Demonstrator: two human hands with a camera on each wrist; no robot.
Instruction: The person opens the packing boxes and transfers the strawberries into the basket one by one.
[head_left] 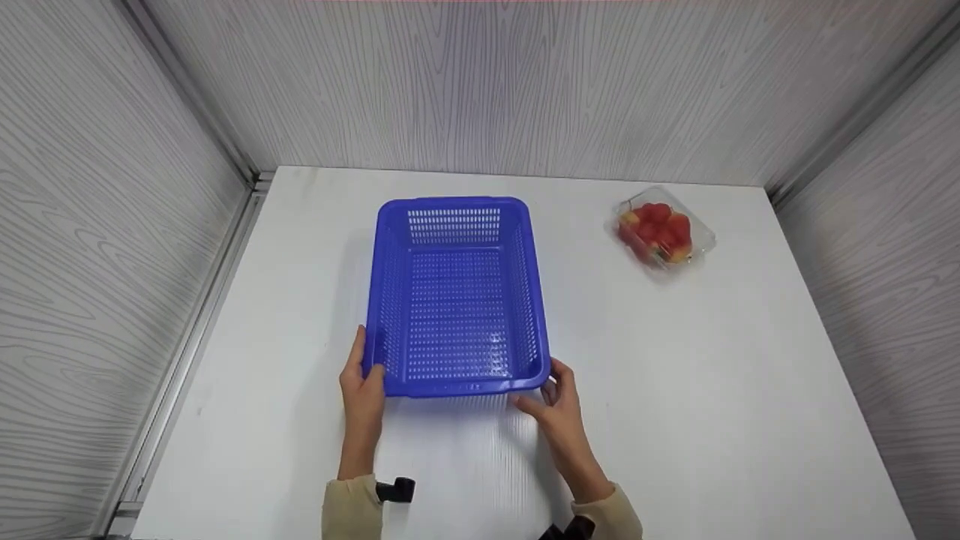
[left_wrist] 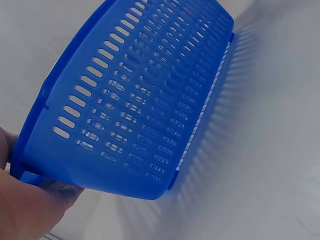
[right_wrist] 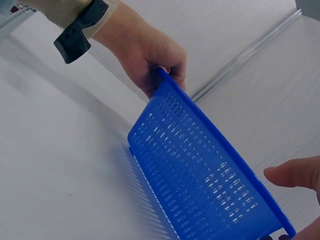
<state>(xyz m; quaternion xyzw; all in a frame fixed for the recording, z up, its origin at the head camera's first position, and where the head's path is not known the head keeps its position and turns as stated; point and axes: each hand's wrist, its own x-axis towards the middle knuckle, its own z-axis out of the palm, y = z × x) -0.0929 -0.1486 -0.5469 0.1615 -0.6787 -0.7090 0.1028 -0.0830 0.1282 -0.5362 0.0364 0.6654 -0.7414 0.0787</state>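
Observation:
A blue perforated plastic basket (head_left: 456, 315) stands between the hands on the white table, its inside bare. At its near left corner the left hand (head_left: 363, 397) grips the rim, thumb over the top and fingers along the outside. The right hand (head_left: 561, 412) is at the near right corner, fingers curled under the rim. Its thumb (right_wrist: 287, 172) is spread a little apart from the rim in the right wrist view. The basket's slotted side (left_wrist: 135, 95) fills much of the left wrist view, with its base close over the tabletop.
A clear plastic box (head_left: 699, 232) holding red and yellow fruit (head_left: 656, 231) lies at the back right of the white table (head_left: 712, 390). Grey wood-patterned panels (head_left: 480, 90) enclose the back and both sides. Metal framing (head_left: 187, 330) runs along the left edge.

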